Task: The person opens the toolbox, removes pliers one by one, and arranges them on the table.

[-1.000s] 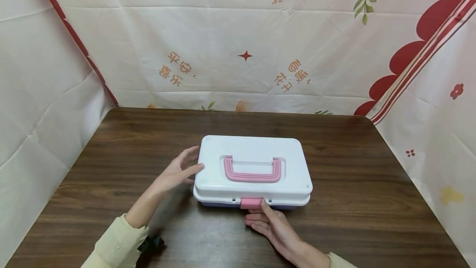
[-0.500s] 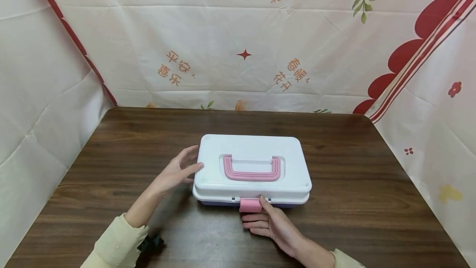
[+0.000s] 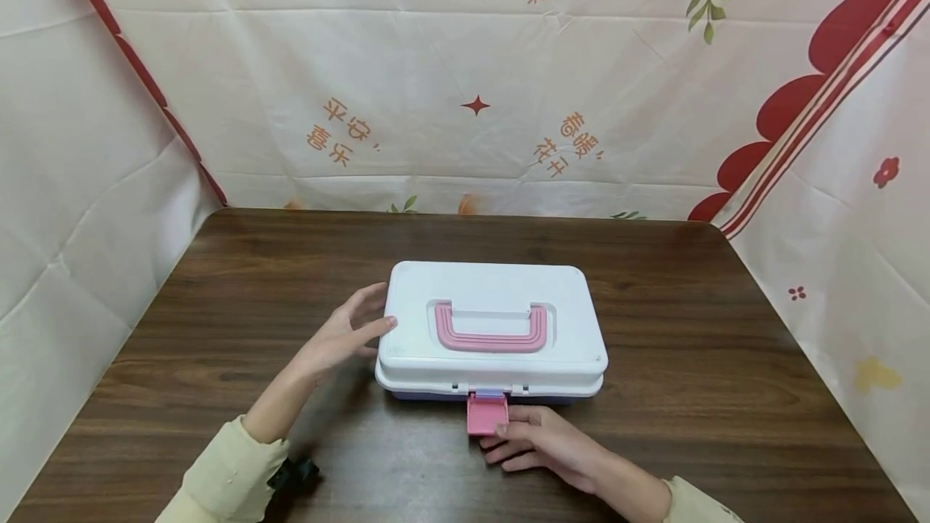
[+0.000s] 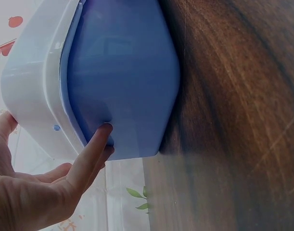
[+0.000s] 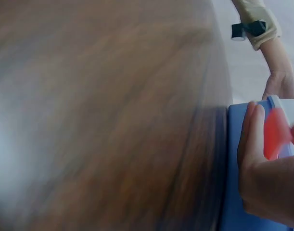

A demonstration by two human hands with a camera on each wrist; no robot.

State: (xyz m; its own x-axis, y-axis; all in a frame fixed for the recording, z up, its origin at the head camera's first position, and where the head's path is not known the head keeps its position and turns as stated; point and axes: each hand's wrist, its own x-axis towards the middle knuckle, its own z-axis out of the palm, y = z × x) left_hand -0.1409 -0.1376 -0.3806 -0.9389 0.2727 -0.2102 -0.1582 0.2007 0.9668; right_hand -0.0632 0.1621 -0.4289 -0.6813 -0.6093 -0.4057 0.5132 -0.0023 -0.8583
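A toolbox (image 3: pixel 414 289) with a white lid and a blue base sits closed on the wooden table, its pink carrying handle (image 3: pixel 494 343) folded flat. On its front, the pink latch (image 3: pixel 485 416) is swung out and down from the lid's rim. My right hand (image 3: pixel 555 446) holds the latch at its right edge, thumb at the lower corner and fingers behind and below. In the right wrist view the latch (image 5: pixel 275 134) looks blurred. My left hand (image 3: pixel 341 337) rests against the box's left end, thumb on the lid's edge; in the left wrist view, fingertips (image 4: pixel 106 128) touch the blue side wall.
The dark wooden table (image 3: pixel 726 394) surrounds the box on all sides. Behind it hangs a printed white cloth (image 3: pixel 407 63), with more cloth at left and right. A small black device (image 3: pixel 294 476) is on the left wrist.
The pink latch has swung from flat against the front to outward and down, with my right hand moving lower along with it. My left hand stays at the box's left end.
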